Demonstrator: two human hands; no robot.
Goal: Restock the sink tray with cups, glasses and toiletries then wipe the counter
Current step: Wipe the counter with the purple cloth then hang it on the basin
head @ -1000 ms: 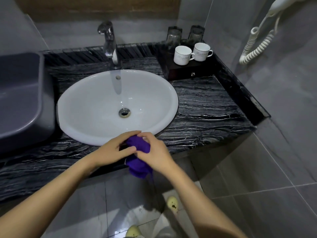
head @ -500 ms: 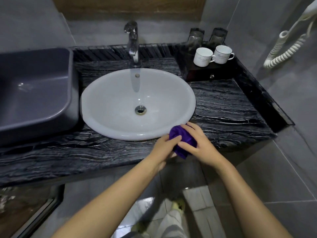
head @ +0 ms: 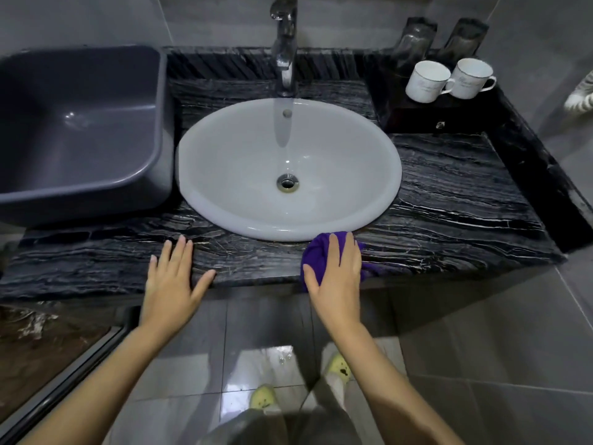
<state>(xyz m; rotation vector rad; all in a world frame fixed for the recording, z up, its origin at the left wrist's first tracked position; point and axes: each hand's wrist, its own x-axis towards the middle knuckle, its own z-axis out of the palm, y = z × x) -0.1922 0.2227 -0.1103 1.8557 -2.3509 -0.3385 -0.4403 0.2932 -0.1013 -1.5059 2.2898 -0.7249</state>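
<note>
A purple cloth point(head: 316, 252) lies bunched on the black marble counter point(head: 449, 200), just in front of the white sink basin point(head: 288, 165). My right hand point(head: 337, 271) presses flat on top of it, fingers spread. My left hand point(head: 175, 277) rests flat and empty on the counter's front edge, to the left of the cloth. At the back right, a dark tray point(head: 414, 118) holds two white cups point(head: 426, 80) and two upturned glasses point(head: 414, 36) behind them.
A grey plastic tub point(head: 80, 123) stands on the counter left of the basin. The chrome tap point(head: 284, 43) rises behind the basin. A white coiled cord point(head: 580, 97) hangs at the right edge. Grey floor tiles and my yellow slippers point(head: 263, 396) are below.
Both hands were bunching the cloth in front of the counter edge. Now the left hand has let go and lies on the counter, while the right hand presses the cloth onto the counter.
</note>
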